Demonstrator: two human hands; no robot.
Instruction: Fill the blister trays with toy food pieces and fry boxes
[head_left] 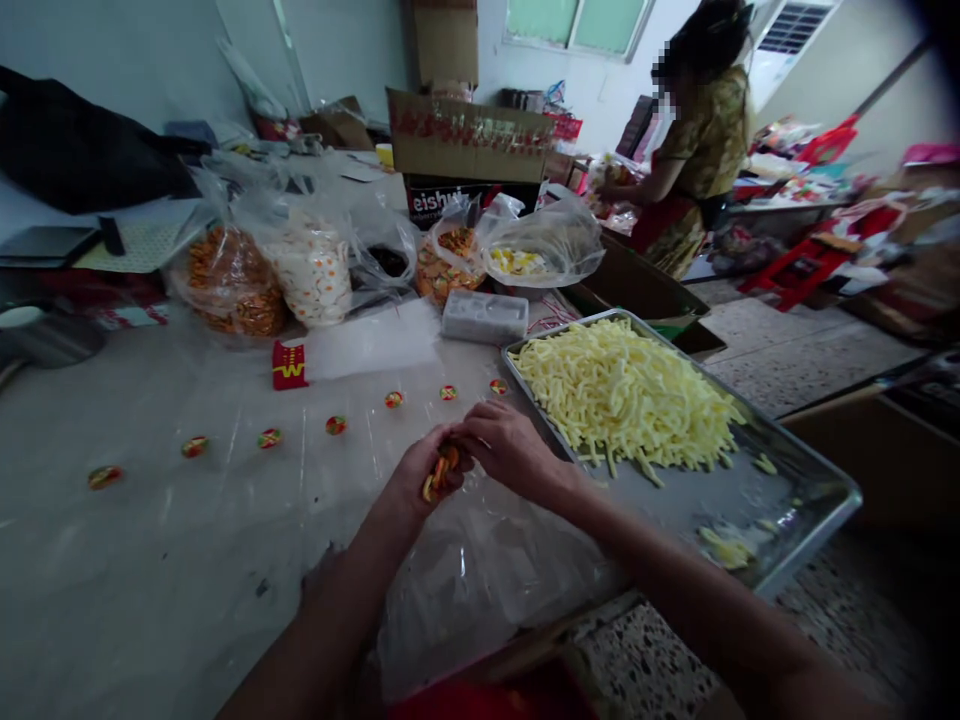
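My left hand (425, 468) is curled around a small stack of round orange-and-red pieces (441, 474), in front of me over the table. The fingers of my right hand (511, 446) are pinched together at the top of that stack; what is between them is hidden. Beyond my hands, a slanting row of small round pieces with red, green and yellow tops lies spaced out on clear plastic, from one piece (105, 477) at the left to another piece (498, 386) by the tray. A red card with a yellow M-like mark (289, 365) lies behind the row.
A metal tray (814, 480) heaped with pale yellow strips (630, 390) stands at right. Behind are clear bags of orange pieces (229, 280) and white pieces (311, 265), a plastic mould-like tray (485, 316) and a cardboard box (469, 140). Another person (705, 150) stands at back right.
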